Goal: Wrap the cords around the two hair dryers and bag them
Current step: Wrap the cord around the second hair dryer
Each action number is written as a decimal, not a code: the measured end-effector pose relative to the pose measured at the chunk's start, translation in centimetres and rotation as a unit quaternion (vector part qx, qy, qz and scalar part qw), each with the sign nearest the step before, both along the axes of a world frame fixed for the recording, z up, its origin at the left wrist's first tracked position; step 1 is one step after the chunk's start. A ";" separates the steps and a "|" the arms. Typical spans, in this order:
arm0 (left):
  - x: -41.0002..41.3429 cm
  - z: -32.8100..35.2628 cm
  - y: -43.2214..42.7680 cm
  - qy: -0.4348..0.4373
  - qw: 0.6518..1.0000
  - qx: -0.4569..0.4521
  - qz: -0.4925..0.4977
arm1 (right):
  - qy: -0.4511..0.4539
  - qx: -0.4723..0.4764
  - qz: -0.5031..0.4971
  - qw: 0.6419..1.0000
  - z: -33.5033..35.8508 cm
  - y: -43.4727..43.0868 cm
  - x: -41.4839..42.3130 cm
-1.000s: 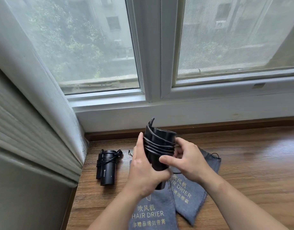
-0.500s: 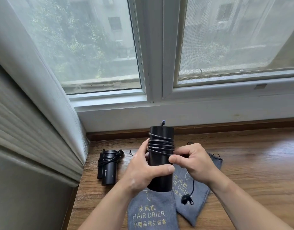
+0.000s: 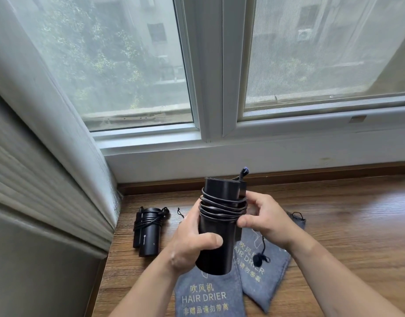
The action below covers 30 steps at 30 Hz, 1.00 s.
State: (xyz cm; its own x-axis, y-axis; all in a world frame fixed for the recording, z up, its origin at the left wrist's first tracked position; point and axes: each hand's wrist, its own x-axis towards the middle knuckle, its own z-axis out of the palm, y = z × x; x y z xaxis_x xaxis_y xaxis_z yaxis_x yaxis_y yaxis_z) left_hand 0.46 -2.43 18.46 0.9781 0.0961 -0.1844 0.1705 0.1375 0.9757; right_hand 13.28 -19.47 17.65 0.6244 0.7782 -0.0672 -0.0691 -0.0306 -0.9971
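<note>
Second dryer [image 3: 149, 232]: lies on the sill [image 3: 345, 225] at far left, close to the wall, with its cable [image 3: 149, 221] wound round the upper end. It is well apart from both hands.

Left hand [image 3: 192, 245]: I grip the lower barrel of the dryer [image 3: 216, 239], thumb across the front, fingers behind. The dryer is upright and off the sill, between my two hands and above the bags.

Cord [image 3: 222, 205]: several turns round the upper half of the barrel (uneven, some crossing). The plug end [image 3: 244, 170] sticks up past the top rim on the right.

Right hand [image 3: 267, 219]: fingers curled, thumb and forefinger closed on the cord at the right edge of the coils.

Near bag [image 3: 208, 296]: grey, printed HAIR DRIER, flat on the sill below the dryer.

Right bag [image 3: 265, 277]: same grey cloth, flat, touching the near bag and partly under my right wrist. A black string [image 3: 257, 259] with a knob at its end lies over it; I cannot tell what it belongs to.
</note>
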 end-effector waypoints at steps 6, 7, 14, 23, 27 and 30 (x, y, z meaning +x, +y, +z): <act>0.2 1.0 -0.5 0.023 0.985 0.163 0.043 | -0.074 -0.060 -0.138 0.986 0.4 0.1 -0.8; 0.3 1.1 -0.9 0.033 0.972 0.226 0.064 | -0.080 -0.076 -0.156 0.982 0.5 0.3 -1.0; 0.8 -0.7 -0.6 0.049 0.956 0.253 0.142 | -0.072 -0.102 -0.145 0.981 0.9 0.0 -1.7; 0.0 -1.6 -0.9 0.068 0.974 0.194 0.091 | -0.130 -0.144 -0.224 0.955 1.2 1.3 -3.0; 0.3 -1.8 -1.2 0.098 0.954 0.253 0.128 | -0.075 -0.099 -0.134 0.983 0.5 1.2 -3.6; -0.1 -2.3 -0.2 0.096 0.973 0.170 0.124 | -0.048 -0.069 -0.071 0.994 0.6 0.6 -2.9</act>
State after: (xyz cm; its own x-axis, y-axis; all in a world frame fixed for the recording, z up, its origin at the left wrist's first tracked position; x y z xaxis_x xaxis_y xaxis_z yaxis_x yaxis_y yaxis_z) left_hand 0.41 -2.59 16.17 0.8677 0.4127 -0.2770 0.3559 -0.1268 0.9259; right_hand 10.35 -18.82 18.23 0.7359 0.6692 -0.1027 0.0119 -0.1645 -0.9863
